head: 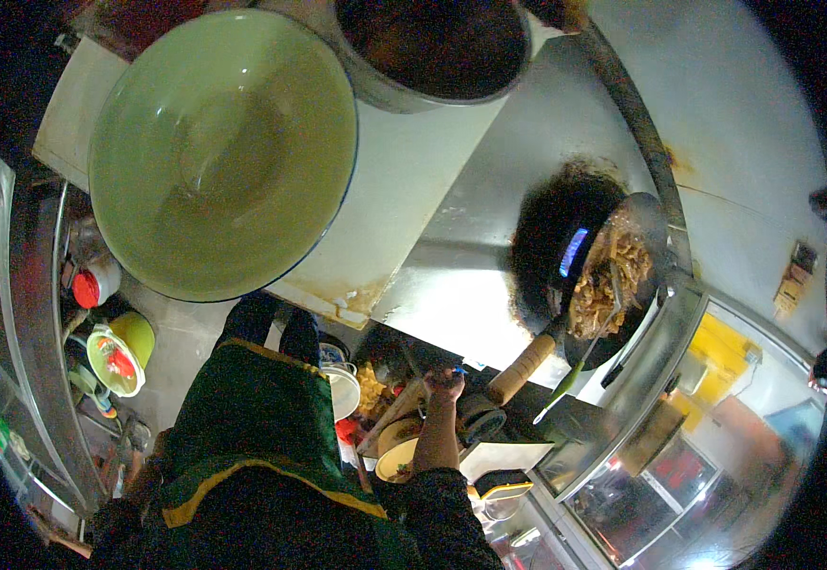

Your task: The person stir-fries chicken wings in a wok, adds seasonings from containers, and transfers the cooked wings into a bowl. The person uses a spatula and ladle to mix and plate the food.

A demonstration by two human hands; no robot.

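My right hand [445, 385] is at the dark front edge of the stove, with a small blue thing at its fingertips; what it grips is unclear. Just right of it is the wooden handle [522, 370] of a wok [652, 285], tilted over a blue burner flame [573, 252]. Browned sliced food [609, 285] fills the wok, and a green-handled utensil [563, 392] rests in it. To the left, a large pale-green basin [221, 157] sits on a white counter. My left forearm [146, 484] hangs dim at my left side, its hand too dark to make out.
A big dark pot [434, 50] stands beyond the basin. On the floor at left is a yellow-green bucket [125, 353] with red things inside. Below the stove edge are a white tub [342, 392] and several containers. A metal-framed glass window [641, 491] lies at lower right.
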